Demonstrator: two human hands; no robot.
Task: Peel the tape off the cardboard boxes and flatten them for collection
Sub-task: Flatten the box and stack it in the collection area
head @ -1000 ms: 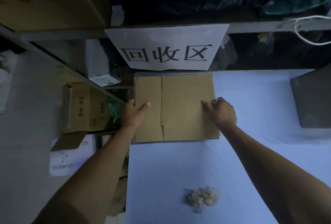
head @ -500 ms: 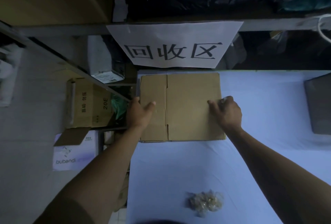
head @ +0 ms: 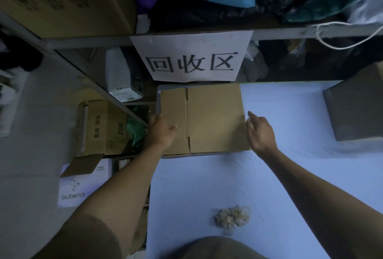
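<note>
A flattened brown cardboard box (head: 213, 120) lies at the far left of the pale blue table (head: 290, 176), under a white paper sign (head: 192, 58) with black characters. My left hand (head: 160, 132) rests on the box's left edge, thumb on top and fingers over the side. Beside the box's right edge my right hand (head: 260, 132) hovers with its fingers spread and nothing in it. A crumpled wad of peeled tape (head: 232, 218) sits on the table near me.
A dark grey box (head: 356, 109) stands at the table's right. Left of the table, on the floor, are an open cardboard box (head: 101, 128) and a white "bubandi" box (head: 83, 184). A metal shelf rail (head: 186, 35) with bags crosses overhead.
My right hand has lifted off the box's right edge and opened. The left hand has stayed at the left edge. The flattened box lies where it was.
</note>
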